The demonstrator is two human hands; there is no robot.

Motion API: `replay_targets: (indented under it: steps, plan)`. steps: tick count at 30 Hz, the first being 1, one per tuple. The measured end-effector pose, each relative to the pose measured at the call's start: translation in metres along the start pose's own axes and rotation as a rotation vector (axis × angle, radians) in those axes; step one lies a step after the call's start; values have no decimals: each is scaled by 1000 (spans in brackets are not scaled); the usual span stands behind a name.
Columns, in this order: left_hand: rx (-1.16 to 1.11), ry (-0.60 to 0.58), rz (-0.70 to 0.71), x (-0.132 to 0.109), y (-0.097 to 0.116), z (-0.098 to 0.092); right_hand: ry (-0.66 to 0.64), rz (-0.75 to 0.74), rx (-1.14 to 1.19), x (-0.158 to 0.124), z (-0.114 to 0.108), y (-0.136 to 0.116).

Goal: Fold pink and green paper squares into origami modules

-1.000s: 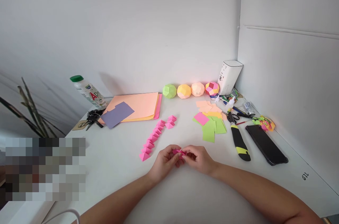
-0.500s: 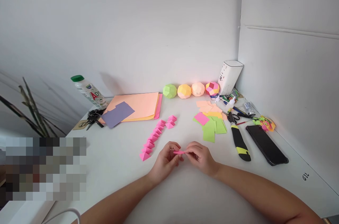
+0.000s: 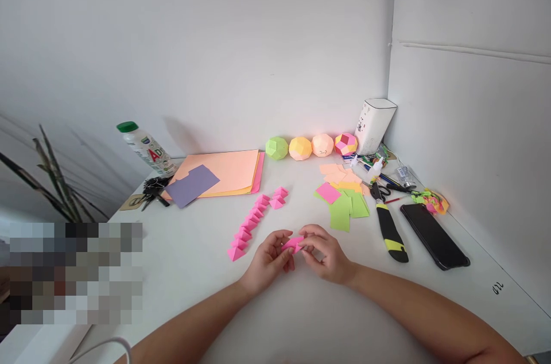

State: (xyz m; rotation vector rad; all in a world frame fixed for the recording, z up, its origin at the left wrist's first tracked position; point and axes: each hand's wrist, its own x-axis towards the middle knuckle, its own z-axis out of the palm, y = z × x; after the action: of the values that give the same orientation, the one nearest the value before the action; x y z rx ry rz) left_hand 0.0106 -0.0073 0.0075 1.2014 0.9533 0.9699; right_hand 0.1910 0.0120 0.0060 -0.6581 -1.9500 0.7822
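Between my hands, over the near middle of the white table, is a small folded piece of pink paper (image 3: 293, 244). My left hand (image 3: 269, 258) pinches its left side between thumb and fingers. On its right edge, the fingertips of my right hand (image 3: 325, 254) are closed. Just beyond my left hand runs a slanting row of folded pink paper units (image 3: 250, 223), with a shorter pair (image 3: 279, 198) beside its far end. Loose green paper pieces (image 3: 342, 209) lie beyond my right hand, with a flat pink piece (image 3: 328, 193) on top.
Four-coloured paper balls (image 3: 300, 148) line the wall. Paper sheets (image 3: 224, 169) and a bottle (image 3: 146, 148) are at back left. On the right lie a black-and-yellow cutter (image 3: 391, 232), scissors (image 3: 379, 192), a phone (image 3: 434, 236) and a glue bottle (image 3: 376, 169). A white box (image 3: 374, 126) stands behind.
The pink paper, seen edge-on and thin before, is now tilted so its folded face shows. My right fingers have shifted slightly up along it. The left hand has barely moved.
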Motion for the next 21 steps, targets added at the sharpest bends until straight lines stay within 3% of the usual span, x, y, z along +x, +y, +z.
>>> replay_targets:
  steps: [5, 8, 13, 21]
  plan:
    - [53, 7, -28, -1, -2, 1, -122, 425, 304, 1, -2, 6]
    - [61, 24, -35, -1, -2, 1, -158, 512, 361, 0, -3, 9]
    - [14, 44, -50, 1, 2, -1, -141, 515, 392, 2, -5, 4]
    - [1, 0, -44, 2, 3, -2, -135, 340, 344, 4, -8, 0]
